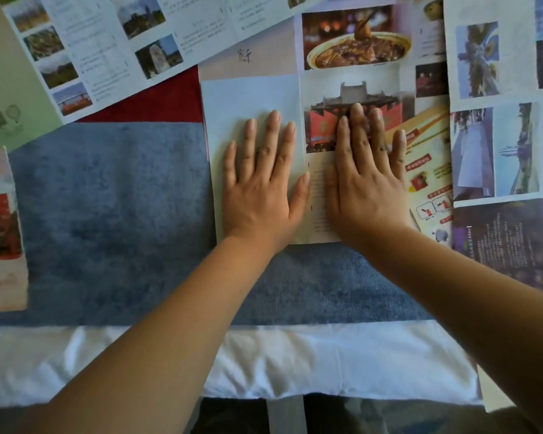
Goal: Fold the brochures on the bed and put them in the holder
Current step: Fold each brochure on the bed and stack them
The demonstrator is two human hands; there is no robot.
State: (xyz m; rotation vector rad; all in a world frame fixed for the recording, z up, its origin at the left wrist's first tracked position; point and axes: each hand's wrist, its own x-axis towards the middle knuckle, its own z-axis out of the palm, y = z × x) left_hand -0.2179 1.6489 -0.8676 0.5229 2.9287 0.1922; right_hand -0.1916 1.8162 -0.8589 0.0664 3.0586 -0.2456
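A partly folded brochure lies on the bed in front of me, its left panel plain white and its right panel showing a red building photo and text. My left hand rests flat on the white panel, fingers spread. Beside it, my right hand presses flat on the printed panel. Neither hand holds anything. Other unfolded brochures surround it: one with landscape photos at the top left, a food brochure behind, a yellow one to the right. No holder is clearly visible.
A blue towel covers the bed under the papers, with a red cloth behind it. White sheet runs along the near edge. More brochures lie at the right. A folded brochure stack sits at the left edge.
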